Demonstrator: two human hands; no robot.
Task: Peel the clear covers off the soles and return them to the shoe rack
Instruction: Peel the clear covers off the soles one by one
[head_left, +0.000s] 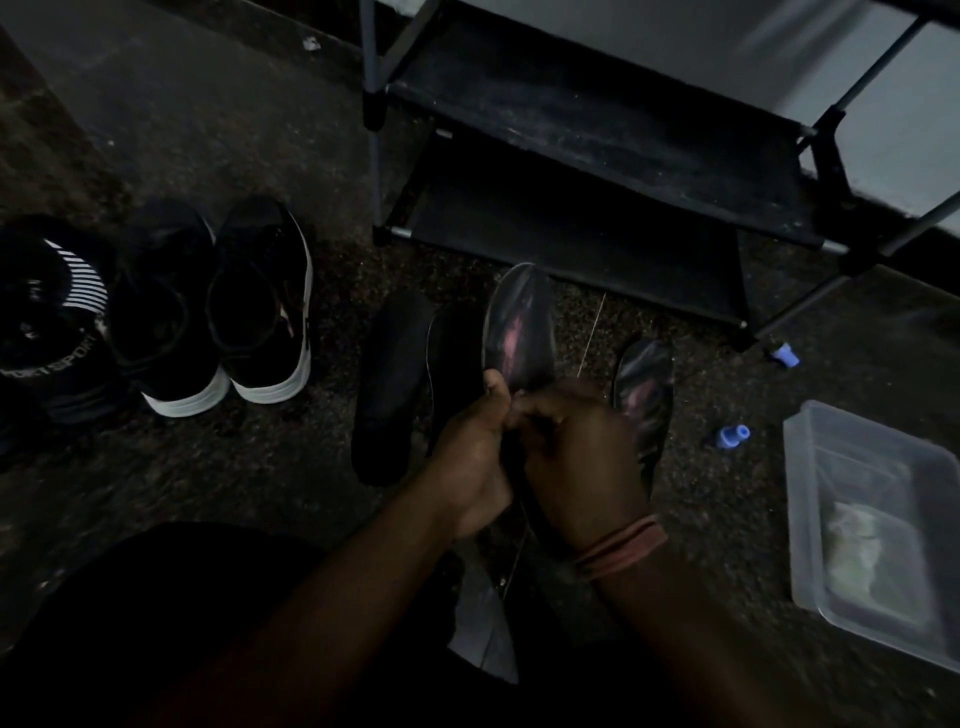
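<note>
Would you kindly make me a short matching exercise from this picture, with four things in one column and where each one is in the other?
Things:
1. held sole
2. clear plastic box
3. white-soled shoes
4. shoe rack

Places:
A. on the floor at far right
B. straight ahead, by the wall, shelves bare
C. gripped at its near end by the left hand and right hand
D. side by side on the floor, left of the hands

Pairs: 1-C, 2-A, 3-D, 4-B

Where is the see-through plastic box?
In the head view, the plastic box sits on the floor at the far right, right of the hands and near a small blue cap.
</note>
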